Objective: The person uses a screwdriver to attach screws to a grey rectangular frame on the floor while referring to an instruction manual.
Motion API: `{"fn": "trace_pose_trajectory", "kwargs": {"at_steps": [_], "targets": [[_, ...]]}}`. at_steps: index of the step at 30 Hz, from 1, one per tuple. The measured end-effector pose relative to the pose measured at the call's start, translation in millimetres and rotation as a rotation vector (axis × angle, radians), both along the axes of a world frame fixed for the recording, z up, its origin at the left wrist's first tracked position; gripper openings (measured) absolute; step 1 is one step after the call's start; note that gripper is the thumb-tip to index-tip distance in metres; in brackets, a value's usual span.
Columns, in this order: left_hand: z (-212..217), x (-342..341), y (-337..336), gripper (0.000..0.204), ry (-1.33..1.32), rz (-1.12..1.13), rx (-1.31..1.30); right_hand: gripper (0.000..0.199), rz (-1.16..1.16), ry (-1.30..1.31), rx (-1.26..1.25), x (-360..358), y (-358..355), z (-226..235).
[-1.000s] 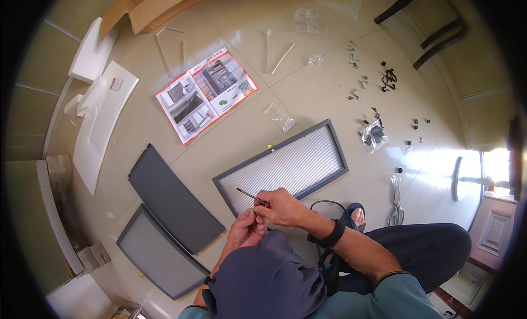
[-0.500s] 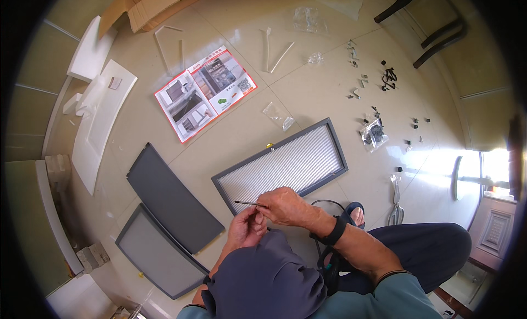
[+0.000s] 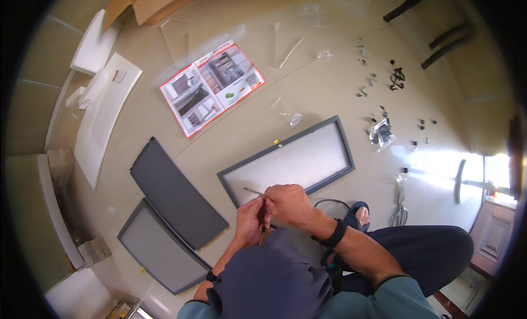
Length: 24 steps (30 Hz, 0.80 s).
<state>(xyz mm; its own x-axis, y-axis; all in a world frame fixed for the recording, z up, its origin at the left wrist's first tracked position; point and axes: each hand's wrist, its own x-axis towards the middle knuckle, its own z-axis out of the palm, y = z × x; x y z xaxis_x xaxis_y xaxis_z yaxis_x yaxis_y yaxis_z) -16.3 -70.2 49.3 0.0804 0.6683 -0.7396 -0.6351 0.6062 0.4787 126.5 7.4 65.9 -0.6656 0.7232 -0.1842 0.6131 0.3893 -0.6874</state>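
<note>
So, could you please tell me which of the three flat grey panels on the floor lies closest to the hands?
The grey-framed panel with the white mesh centre, directly beyond the hands; the other two lie further to their left.

The thin rod runs in under the fingers of the left hand and right hand, so its near end is hidden. The small fittings scattered on the floor are too tiny to tell apart, and the person's raised knee covers the lower corner of the framed panel

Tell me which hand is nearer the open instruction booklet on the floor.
Left. The left hand sits below the booklet, slightly to its right; the right hand is farther right. Both are well clear of it, over the framed panel.
</note>
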Motion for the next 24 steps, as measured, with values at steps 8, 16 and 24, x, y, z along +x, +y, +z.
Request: {"fn": "trace_pose_trajectory", "kwargs": {"at_steps": [8,16,24], "targets": [[2,-2,12,0.03,0.112,-0.052,0.016,0.013,-0.338,0.223,-0.24,4,8,-10],[-16,-73,56,0.034,1.64,-0.06,0.449,0.008,-0.382,0.352,-0.288,9,20,-2],[-45,-60,55,0.029,1.127,-0.047,0.311,0.014,-0.494,0.33,-0.447,17,41,6]]}}
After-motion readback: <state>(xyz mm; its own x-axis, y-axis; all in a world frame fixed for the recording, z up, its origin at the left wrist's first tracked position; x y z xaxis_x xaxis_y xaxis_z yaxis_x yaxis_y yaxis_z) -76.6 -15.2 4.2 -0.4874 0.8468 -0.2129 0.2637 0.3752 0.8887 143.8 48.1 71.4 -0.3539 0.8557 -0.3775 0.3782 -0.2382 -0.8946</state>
